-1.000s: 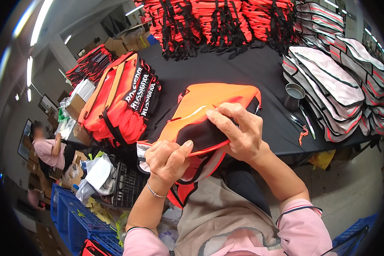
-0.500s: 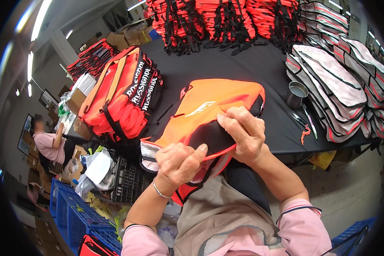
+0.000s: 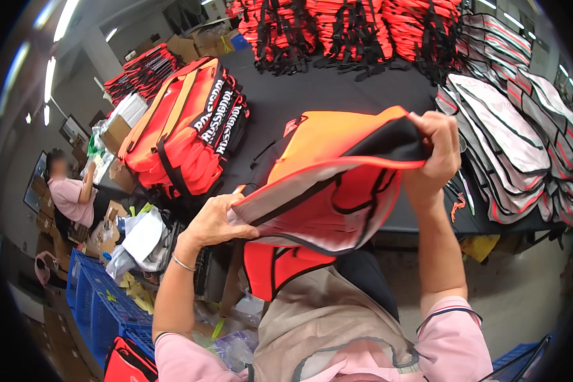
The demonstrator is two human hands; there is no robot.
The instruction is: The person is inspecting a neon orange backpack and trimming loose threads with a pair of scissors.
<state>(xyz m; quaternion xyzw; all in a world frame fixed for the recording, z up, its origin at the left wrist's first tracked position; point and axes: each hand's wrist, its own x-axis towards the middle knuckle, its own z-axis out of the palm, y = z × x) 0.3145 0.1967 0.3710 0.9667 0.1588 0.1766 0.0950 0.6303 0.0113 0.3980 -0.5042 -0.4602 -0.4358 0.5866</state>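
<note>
An orange-red bag [image 3: 331, 137] with black trim and a pale grey lining hangs between my hands, its wide mouth held open toward me. My left hand [image 3: 213, 221] is closed on the left end of the rim, thumb over the lining. At the opposite end my right hand [image 3: 438, 149] pinches the black corner of the rim, raised above the left one. Inside the mouth a dark-edged inner piece shows, while the bottom stays out of sight. A red flap [image 3: 283, 270] with black edging droops below the opening over my apron.
Stacked red bags [image 3: 181, 137] stand on the black table [image 3: 261, 89] to the left. Strapped red pieces [image 3: 353, 35] line the back; pale grey panels [image 3: 496, 127] pile at right near a pen [image 3: 468, 191]. Blue crates [image 3: 99, 305] and a seated person [image 3: 70, 197] are at left.
My hands have moved apart, the left outward and the right up and to the right. The bag's mouth has opened, so its grey lining now shows.
</note>
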